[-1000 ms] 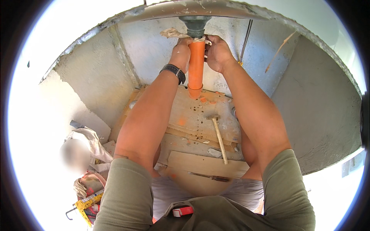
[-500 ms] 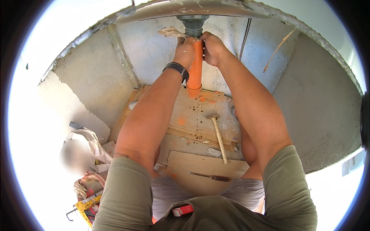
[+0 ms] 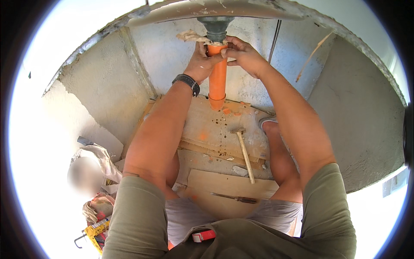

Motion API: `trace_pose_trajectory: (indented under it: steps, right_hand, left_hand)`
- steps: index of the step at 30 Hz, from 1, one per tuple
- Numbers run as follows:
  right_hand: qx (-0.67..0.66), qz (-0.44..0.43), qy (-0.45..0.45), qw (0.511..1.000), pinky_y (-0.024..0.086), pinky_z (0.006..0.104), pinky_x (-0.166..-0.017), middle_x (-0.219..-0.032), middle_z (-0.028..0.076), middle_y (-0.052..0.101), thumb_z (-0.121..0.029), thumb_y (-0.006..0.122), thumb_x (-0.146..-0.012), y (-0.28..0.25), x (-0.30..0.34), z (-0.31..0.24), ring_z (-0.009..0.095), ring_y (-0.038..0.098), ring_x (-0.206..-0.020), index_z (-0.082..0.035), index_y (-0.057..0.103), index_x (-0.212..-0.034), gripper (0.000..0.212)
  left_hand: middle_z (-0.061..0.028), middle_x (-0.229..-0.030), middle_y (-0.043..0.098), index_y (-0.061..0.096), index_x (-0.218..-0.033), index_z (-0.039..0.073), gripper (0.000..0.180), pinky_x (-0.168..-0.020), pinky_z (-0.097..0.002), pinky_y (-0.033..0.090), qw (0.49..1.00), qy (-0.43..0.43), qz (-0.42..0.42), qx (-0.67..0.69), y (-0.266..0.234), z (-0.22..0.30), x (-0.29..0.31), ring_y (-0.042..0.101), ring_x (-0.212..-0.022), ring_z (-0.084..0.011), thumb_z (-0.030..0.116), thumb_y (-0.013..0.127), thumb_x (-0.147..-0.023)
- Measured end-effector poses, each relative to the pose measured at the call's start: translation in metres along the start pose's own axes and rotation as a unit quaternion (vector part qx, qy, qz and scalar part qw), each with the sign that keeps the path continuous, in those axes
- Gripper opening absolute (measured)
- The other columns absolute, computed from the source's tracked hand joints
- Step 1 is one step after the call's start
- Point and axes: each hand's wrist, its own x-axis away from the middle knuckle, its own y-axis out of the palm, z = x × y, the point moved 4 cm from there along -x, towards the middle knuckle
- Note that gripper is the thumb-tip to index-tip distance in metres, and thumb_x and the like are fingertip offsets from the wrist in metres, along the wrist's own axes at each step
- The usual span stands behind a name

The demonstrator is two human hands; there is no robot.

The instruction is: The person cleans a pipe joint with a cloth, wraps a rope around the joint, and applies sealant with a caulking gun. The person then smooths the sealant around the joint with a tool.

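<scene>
An orange pipe (image 3: 217, 80) stands upright below a dark grey drain fitting (image 3: 215, 28). My left hand (image 3: 199, 64) is closed round the pipe's upper left side, its thumb laid across the front. On the right, my right hand (image 3: 246, 57) is curled at the pipe's upper edge. Its thumb lies at the front near the left thumb, and some of its fingertips are hidden behind the pipe. A crumpled beige cloth strip (image 3: 189, 36) is wrapped at the joint between fitting and pipe, with a loose end sticking out left.
Cardboard (image 3: 198, 118) with orange scraps covers the floor. A hammer (image 3: 245, 155) and a screwdriver (image 3: 235, 198) lie between my legs. At lower left are a yellow caulking gun (image 3: 95, 231) and crumpled cloths (image 3: 103, 162). The rough edge of a round opening (image 3: 319, 32) curves overhead.
My hands have shifted their hold at the pipe's top. The right hand has moved outward with its thumb now in front, and both forearms have spread apart. The pipe stays in place.
</scene>
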Motion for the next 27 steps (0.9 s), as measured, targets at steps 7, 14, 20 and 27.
trace_pose_trajectory:
  steps: [7, 14, 20, 27]
  right_hand:
    - [0.092, -0.015, -0.005, 0.996, 0.05, 0.0315, -0.085, -0.119, 0.018, 0.062, -0.037, 0.071, -0.089, -0.001, -0.007, 0.009, 0.021, 0.062, -0.102, 0.002, 0.036, -0.148, 0.079]
    - [0.112, 0.023, 0.007, 0.993, 0.053, 0.0318, -0.089, -0.126, 0.015, 0.057, -0.039, 0.066, -0.094, 0.003, -0.013, 0.008, 0.021, 0.059, -0.111, 0.002, 0.042, -0.143, 0.068]
    - [0.166, -0.001, -0.028, 0.986, 0.054, 0.03, -0.084, -0.109, 0.012, 0.065, -0.04, 0.067, -0.093, -0.005, -0.017, 0.002, 0.018, 0.064, -0.093, 0.004, 0.054, -0.134, 0.061]
    - [0.13, 0.116, -0.079, 0.981, 0.051, 0.0342, -0.08, -0.096, 0.016, 0.069, -0.035, 0.065, -0.091, 0.002, -0.004, 0.004, 0.022, 0.065, -0.085, -0.002, 0.066, -0.111, 0.039]
  left_hand:
    - [-0.0141, -0.122, 0.058, 0.041, -0.128, 0.0, 0.059, -0.097, -0.0338, 0.049, 0.998, 0.003, 0.021, -0.057, -0.007, 0.004, -0.001, 0.058, -0.113, -0.0212, 0.017, 0.077, -0.085]
    - [-0.0127, -0.112, 0.065, 0.047, -0.112, 0.002, 0.043, -0.091, -0.0323, 0.048, 0.998, -0.009, 0.055, -0.022, -0.007, 0.001, -0.003, 0.059, -0.102, -0.0182, 0.013, 0.077, -0.084]
    - [-0.016, -0.113, 0.062, 0.046, -0.115, 0.001, 0.049, -0.09, -0.0351, 0.054, 0.998, -0.03, 0.048, -0.036, -0.012, 0.002, -0.009, 0.063, -0.105, -0.0223, 0.005, 0.078, -0.079]
    - [-0.0187, -0.124, 0.054, 0.037, -0.12, 0.003, 0.063, -0.094, -0.0378, 0.054, 0.993, 0.008, 0.065, 0.095, -0.004, 0.001, -0.003, 0.06, -0.112, -0.0256, 0.001, 0.081, -0.075]
